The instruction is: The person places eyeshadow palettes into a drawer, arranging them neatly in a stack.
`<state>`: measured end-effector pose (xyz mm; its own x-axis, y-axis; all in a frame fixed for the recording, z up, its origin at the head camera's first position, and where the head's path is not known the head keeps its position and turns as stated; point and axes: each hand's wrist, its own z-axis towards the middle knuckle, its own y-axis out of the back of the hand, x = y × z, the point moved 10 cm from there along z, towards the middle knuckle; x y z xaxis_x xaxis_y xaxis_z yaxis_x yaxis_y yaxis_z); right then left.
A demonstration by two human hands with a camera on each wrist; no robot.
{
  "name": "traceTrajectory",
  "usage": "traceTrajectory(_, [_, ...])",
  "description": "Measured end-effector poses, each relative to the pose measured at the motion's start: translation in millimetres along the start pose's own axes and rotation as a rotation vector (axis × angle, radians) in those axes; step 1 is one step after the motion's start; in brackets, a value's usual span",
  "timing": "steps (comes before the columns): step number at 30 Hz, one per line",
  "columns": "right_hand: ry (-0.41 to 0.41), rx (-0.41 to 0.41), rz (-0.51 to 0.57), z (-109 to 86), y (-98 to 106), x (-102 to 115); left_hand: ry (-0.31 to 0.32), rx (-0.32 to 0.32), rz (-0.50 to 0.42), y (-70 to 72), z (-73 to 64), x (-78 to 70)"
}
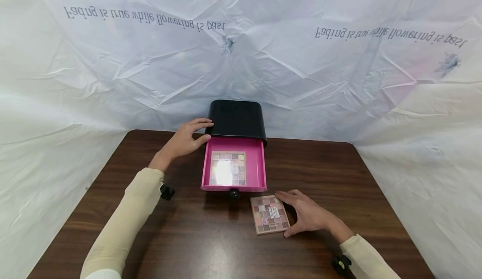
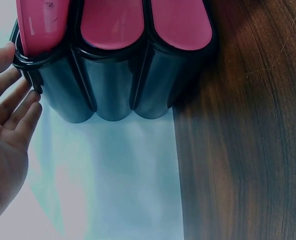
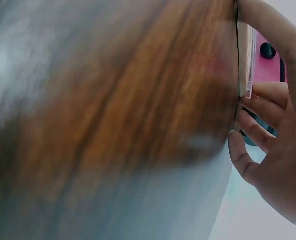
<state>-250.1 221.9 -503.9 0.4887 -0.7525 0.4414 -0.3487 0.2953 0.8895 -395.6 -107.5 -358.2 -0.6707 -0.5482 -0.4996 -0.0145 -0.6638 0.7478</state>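
Observation:
A black drawer unit (image 1: 236, 118) stands at the back of the table with its top pink drawer (image 1: 255, 168) pulled out. My left hand (image 1: 186, 138) rests against the unit's left side, fingers fairly straight and thumb near the front edge. Inside the drawer, to the left, lies an eyeshadow palette (image 1: 238, 169) with glare on its lid. A second eyeshadow palette (image 1: 269, 214), marked "BACK", is in front of the drawer, to the right. My right hand (image 1: 310, 213) holds it by its right side, thumb at the near corner and fingers at the far corner.
In the left wrist view, two more closed pink drawer fronts (image 2: 113, 22) show beside the open one. The drawer's round black knob (image 1: 234, 194) points towards me. Behind the brown wooden table (image 1: 180, 229) hangs a white printed sheet (image 1: 169, 61).

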Motion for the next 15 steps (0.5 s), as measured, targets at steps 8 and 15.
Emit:
traceTrajectory(8, [-0.014, -0.024, 0.009, -1.8, 2, -3, 0.004, 0.000, -0.003, -0.5, -0.7, 0.5])
traceTrajectory(15, [0.025, -0.093, 0.033, -6.6, 13, -3, 0.009, 0.003, -0.006, -0.7, -0.7, 0.6])
